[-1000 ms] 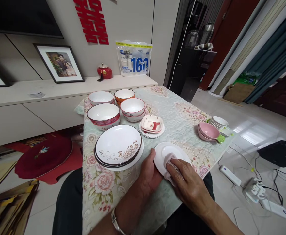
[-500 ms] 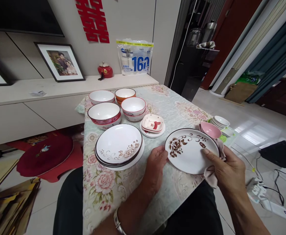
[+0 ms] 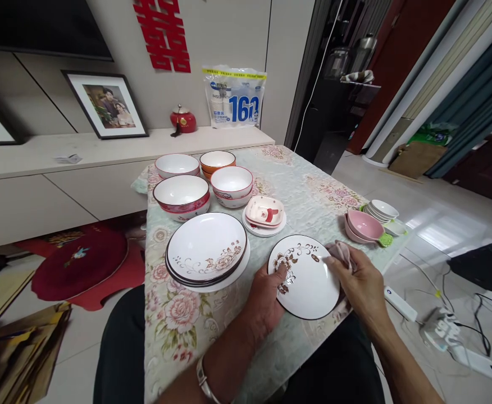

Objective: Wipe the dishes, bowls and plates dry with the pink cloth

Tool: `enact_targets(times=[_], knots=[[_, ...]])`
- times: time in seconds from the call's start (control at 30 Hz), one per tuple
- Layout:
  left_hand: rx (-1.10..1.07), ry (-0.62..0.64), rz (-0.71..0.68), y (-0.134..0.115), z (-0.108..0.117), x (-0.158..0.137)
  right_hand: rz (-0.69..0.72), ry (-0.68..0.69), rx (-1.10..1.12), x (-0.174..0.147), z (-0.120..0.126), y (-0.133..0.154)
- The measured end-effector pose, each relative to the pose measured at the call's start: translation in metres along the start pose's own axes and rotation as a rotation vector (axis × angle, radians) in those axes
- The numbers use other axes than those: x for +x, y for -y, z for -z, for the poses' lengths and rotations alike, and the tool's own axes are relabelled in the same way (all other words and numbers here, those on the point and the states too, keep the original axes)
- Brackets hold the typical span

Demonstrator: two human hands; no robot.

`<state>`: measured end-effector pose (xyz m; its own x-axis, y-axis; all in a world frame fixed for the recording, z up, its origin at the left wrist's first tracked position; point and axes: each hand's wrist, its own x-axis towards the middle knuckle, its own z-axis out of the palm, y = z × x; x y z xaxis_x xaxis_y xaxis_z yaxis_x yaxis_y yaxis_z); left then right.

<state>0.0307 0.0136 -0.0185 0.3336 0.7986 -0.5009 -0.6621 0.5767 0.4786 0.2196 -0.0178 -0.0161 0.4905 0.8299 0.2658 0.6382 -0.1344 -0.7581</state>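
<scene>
Two bare hands share a round white plate [image 3: 307, 283] with dark rim and brown flowers over the near side of a table in floral cloth [image 3: 187, 314]. The left hand [image 3: 269, 294], fingers underneath, lays its thumb across the painted blossom; the right hand [image 3: 359, 278], angled inward, pinches the opposite rim with a crumpled pinkish cloth [image 3: 341, 253]. At left sits a stack of larger white flower-painted plates [image 3: 206, 241]. Beyond, a squarish cream dish [image 3: 264, 210] with red motif tops small white plates [image 3: 267, 230], one pink bowl [image 3: 364, 224] nests in another, and deep white-lined ceramic bowls [image 3: 181, 191] stand stacked. A red lidded jar [image 3: 183, 122] sits on the pale cabinet [image 3: 115, 154] behind.
</scene>
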Motion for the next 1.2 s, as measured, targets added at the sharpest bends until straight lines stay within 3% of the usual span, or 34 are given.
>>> enact_targets(times=[0.1,0.2,0.33,0.5,0.67,0.8,0.9,0.97,1.03,1.13,1.2], knots=[[0.04,0.006,-0.001,-0.001,-0.001,-0.002,0.257,-0.007,-0.101,-0.005,0.0,0.007],[0.057,0.024,-0.01,-0.002,-0.002,-0.003,0.407,0.122,-0.206,-0.012,-0.009,0.009],[0.106,0.06,-0.007,-0.004,-0.003,-0.004,0.551,0.168,-0.431,-0.01,-0.027,0.002],[0.11,0.082,-0.013,-0.005,-0.002,-0.004,0.462,0.147,-0.399,0.006,-0.054,0.017],[0.096,0.12,-0.018,-0.009,-0.001,-0.003,0.548,0.255,-0.273,0.001,-0.069,0.041],[0.099,0.179,-0.012,-0.011,0.0,-0.005,0.645,0.52,-0.06,-0.011,-0.044,0.042],[0.089,0.192,-0.002,-0.011,-0.001,-0.006,0.585,0.679,-0.058,-0.008,-0.018,0.034],[0.082,0.184,0.004,-0.01,-0.002,-0.006,0.514,0.646,-0.114,0.0,-0.011,0.025],[0.08,0.183,0.007,-0.01,-0.002,-0.006,0.43,0.521,-0.177,0.011,-0.016,0.019],[0.088,0.192,0.005,-0.011,-0.001,-0.004,0.353,0.368,-0.228,0.02,-0.039,0.02],[0.099,0.205,-0.002,-0.012,0.0,-0.004,0.366,0.355,-0.212,0.018,-0.054,0.029]])
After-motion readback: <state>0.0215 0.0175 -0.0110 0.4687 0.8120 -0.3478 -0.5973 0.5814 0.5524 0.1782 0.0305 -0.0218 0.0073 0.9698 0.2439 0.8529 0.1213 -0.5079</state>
